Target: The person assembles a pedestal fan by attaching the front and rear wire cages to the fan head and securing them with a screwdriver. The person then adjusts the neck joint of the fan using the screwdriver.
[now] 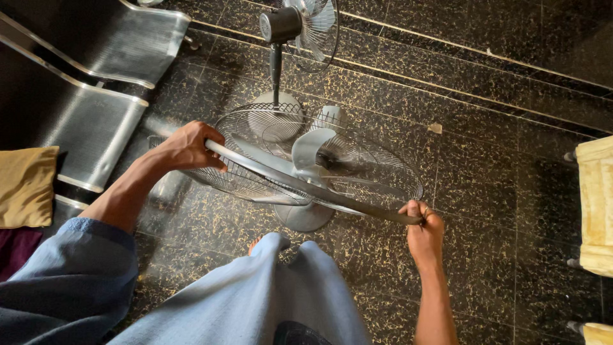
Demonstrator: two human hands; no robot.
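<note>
Presently both hands are clamped on one wire fan guard: the left hand (pixel 187 146) and right hand (pixel 424 231) close round opposite sides of its rim, holding the guard (pixel 255 176) over the blades (pixel 322 153) of one fan, not visibly fastened. Beyond stands a second fan (pixel 300 25), fully guarded; count two fans, two metal seats (pixel 96 83).

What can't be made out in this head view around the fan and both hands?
- Fan stand: the wire guard and blades cover most of it.
- Left hand fingertips: curled behind the guard's rim band.
- Right hand: fingers close on the rim's end; grip detail too small.
- Second fan: head cut off by the top edge.
- Metal bench: cut off at the left edge.
</note>
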